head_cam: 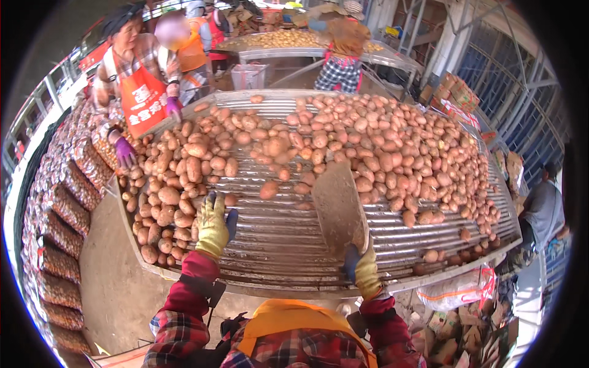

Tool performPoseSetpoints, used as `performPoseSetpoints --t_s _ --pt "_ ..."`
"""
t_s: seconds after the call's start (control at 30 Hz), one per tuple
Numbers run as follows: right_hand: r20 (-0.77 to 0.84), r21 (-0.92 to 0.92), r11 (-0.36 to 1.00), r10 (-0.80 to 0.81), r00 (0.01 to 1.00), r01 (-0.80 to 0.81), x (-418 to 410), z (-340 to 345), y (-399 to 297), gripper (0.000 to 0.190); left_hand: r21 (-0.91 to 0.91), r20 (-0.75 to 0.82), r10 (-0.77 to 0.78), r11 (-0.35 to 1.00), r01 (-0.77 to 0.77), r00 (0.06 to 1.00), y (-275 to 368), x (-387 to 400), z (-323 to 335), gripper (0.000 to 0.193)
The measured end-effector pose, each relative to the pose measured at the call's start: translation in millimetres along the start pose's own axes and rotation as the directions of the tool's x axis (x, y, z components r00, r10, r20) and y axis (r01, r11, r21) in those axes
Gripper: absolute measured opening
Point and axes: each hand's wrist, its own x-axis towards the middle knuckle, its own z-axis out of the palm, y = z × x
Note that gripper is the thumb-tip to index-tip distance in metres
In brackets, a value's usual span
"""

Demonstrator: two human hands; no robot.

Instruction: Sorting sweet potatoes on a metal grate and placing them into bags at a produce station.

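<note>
A slatted metal sorting table (pixel 271 234) stands before me, loaded with reddish-brown potatoes. My left hand (pixel 212 225), in a yellow and blue work glove, is flat at the edge of the left-hand potato pile (pixel 170 198). Its thumb is spread and nothing is in its grasp. My right hand (pixel 363 269), gloved alike, grips the near end of a flat, dirt-covered board (pixel 338 204). The board slants away from me over the slats. Its far end meets the larger potato pile (pixel 391 142), which spreads across the right side.
Across the table's left corner, a co-worker in a red apron (pixel 142 99) has purple-gloved hands by the potatoes. Filled mesh sacks (pixel 69 209) line the left. Cardboard scraps (pixel 446 340) and a white sack (pixel 455 292) lie at right. Another potato table (pixel 285 50) stands behind, with people around it.
</note>
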Motion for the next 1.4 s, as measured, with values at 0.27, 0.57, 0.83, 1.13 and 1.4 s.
performPoseSetpoints --t_s 0.27,0.57,0.83,1.13,1.4 --pt "-0.187 0.255 0.914 0.367 0.911 -0.316 26 -144 -9 0.059 -0.288 0.092 0.285 0.925 -0.249 0.954 161 25 70 0.065" --pt "-0.615 0.361 0.838 0.544 0.571 -0.41 89 -433 123 0.06 -0.296 0.16 0.609 0.78 -0.551 0.777 420 71 164 0.069" --pt "-0.855 0.077 0.833 0.338 0.394 -0.548 208 -654 241 0.04 0.094 0.456 0.396 0.869 -0.486 0.797 509 137 232 0.07" --pt "-0.438 -0.828 0.456 -0.162 0.884 -0.326 295 -851 435 0.016 0.094 0.581 0.375 0.85 -0.518 0.722 548 130 254 0.075" --pt "-0.079 -0.782 0.623 -0.039 0.996 -0.038 312 -718 379 0.022 0.1 0.641 0.329 0.86 -0.501 0.693 549 143 242 0.078"
